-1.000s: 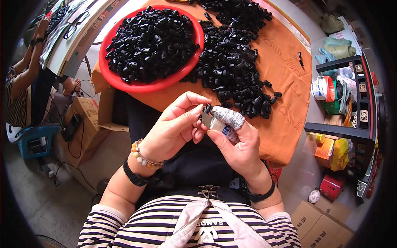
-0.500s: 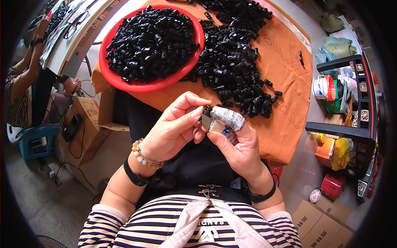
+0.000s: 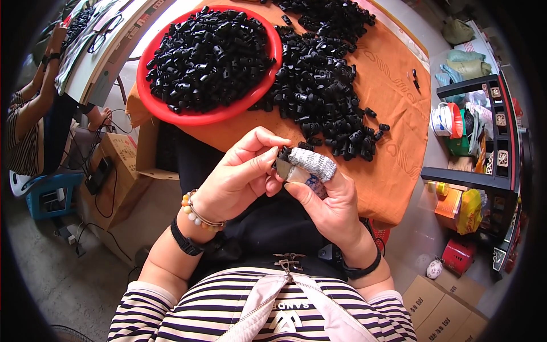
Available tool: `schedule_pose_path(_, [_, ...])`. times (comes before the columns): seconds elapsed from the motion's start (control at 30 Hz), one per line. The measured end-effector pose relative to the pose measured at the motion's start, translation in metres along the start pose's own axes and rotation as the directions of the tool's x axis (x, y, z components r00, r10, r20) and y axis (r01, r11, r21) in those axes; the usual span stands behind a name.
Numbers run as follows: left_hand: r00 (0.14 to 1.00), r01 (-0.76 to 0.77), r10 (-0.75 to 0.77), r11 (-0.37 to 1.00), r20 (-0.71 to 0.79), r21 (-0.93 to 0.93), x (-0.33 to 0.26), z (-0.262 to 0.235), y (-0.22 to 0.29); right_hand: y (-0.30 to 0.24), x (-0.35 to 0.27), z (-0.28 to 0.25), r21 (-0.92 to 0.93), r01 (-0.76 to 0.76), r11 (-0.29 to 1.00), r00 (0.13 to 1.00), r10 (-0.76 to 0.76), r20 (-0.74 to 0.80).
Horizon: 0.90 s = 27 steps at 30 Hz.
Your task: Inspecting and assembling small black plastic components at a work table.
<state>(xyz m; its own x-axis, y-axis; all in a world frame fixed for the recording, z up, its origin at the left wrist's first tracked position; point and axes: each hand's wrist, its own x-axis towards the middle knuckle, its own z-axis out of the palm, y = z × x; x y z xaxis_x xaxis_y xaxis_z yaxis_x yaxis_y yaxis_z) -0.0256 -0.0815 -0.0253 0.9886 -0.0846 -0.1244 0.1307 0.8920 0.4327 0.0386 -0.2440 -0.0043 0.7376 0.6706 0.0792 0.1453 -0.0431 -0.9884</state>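
Note:
In front of my body my two hands meet. My left hand (image 3: pixel 242 171) pinches a small black plastic cord lock (image 3: pixel 284 153) between thumb and fingers. Pressed close against it, my right hand (image 3: pixel 325 202) grips a flat, thin metal blade (image 3: pixel 283 169) with a pale wrapped end bearing blue marks. Grey knitted finger covers (image 3: pixel 312 162) sit on fingers of my right hand and hide part of the grip. Beyond my hands lies a loose heap of black cord locks (image 3: pixel 319 85) on the orange cloth (image 3: pixel 393 131).
A red basin (image 3: pixel 208 118) full of black cord locks stands at the table's far left. To the left are cardboard boxes (image 3: pixel 122 154), a blue stool (image 3: pixel 54 196) and another person's arm (image 3: pixel 37 119). A black rack (image 3: pixel 473 178) and cartons (image 3: pixel 439 310) stand at right.

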Motion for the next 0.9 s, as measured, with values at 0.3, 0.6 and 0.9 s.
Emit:
schedule_pose_path(0.3, [1.0,-0.007,0.008,1.0,0.013,-0.005,0.0,-0.003,-0.002,-0.006,0.002,0.0,0.017,-0.003,1.0,1.0,0.003,0.008])
schedule_pose_path(0.6, [0.999,0.011,-0.01,0.999,0.034,-0.053,0.001,-0.003,-0.003,0.001,0.0,-0.001,0.052,-0.019,0.998,1.0,0.018,0.021])
schedule_pose_path(0.9, [1.0,-0.015,0.016,1.0,-0.024,0.015,0.0,0.001,-0.002,0.002,-0.001,0.0,-0.017,0.005,1.0,1.0,-0.005,0.008])
